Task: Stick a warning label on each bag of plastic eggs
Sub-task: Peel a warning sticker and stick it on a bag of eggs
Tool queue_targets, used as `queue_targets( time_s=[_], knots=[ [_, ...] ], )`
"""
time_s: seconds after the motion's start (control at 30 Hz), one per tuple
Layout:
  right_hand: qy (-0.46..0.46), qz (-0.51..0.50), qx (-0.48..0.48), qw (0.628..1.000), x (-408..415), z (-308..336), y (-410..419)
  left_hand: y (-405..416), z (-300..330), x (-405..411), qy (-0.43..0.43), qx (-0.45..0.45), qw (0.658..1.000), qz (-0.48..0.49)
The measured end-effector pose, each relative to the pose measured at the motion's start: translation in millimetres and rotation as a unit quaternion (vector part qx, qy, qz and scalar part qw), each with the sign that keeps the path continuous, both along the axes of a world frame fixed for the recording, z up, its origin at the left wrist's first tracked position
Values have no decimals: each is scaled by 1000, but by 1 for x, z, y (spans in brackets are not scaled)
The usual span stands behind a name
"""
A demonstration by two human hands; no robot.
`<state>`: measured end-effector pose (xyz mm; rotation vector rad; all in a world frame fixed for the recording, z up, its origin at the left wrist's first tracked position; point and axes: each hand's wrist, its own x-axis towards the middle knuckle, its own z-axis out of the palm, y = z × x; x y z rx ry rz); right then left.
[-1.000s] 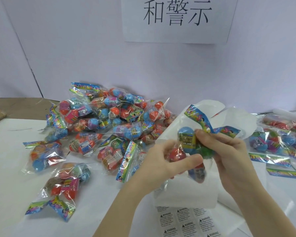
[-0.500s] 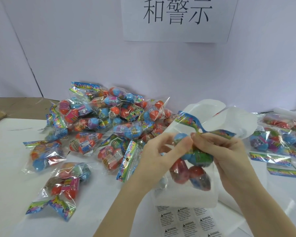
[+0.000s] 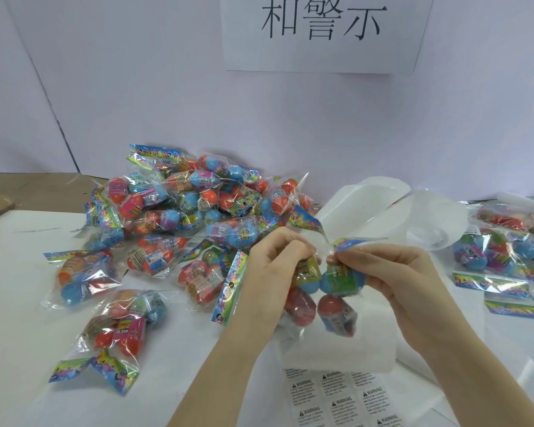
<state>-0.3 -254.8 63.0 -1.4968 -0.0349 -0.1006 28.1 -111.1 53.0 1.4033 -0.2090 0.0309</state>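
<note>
Only the head view here. The person has one bag of eggs [image 3: 324, 291] lifted just above the worktop [image 3: 19, 303], near the middle of its front edge. Both hands are pinching it: the left hand [image 3: 272, 272] has fingers curled onto the top of the bag at a green-wrapped egg, and the right hand [image 3: 389, 272] pinches the clear film next to the blue egg with the green band. Looks like they're pulling the film flat to get a smooth patch for a sticker, though no label can be made out on it from this angle.

Inside that bag: two blue-ish eggs up top, two red ones hanging below, all loose in clear plastic under a colourful header strip [image 3: 305, 218].

The label sheet [image 3: 336, 399] sits right at the front edge under the hands, probably so it's a quick reach. Big pile of bags [image 3: 179, 217] sits toward the back left, and a smaller bunch [image 3: 512, 248] is at the right edge, maybe the finished ones. White backing paper [image 3: 367, 204] curls up behind the hands.
</note>
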Motion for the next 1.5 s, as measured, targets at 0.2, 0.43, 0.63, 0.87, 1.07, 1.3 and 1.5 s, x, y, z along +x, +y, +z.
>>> queue_targets(
  time_s=[0.2, 0.43, 0.63, 0.87, 1.07, 1.3, 1.5],
  knots=[
    [7, 10, 25, 1000, 1, -1, 1, 1, 1, -1, 7, -16, 1000, -4],
    [30, 95, -36, 994, -2, 1, 1, 6, 8, -3, 38, -89, 995, 5],
    [-13, 55, 23, 998, -1, 1, -1, 6, 8, -5, 30, -22, 994, -99],
    [-42, -7, 40, 998, 0, 1, 3, 7, 5, -3, 7, 7, 996, -94],
    [-45, -13, 38, 998, 0, -1, 4, 7, 3, -1, -17, 15, 996, -86],
    [-33, 54, 17, 998, -1, -2, 2, 11, 3, 1, -30, -2, 998, -55],
    [-55, 2, 13, 998, 2, -5, 6, 10, -1, 2, -39, 10, 998, -51]
  ],
)
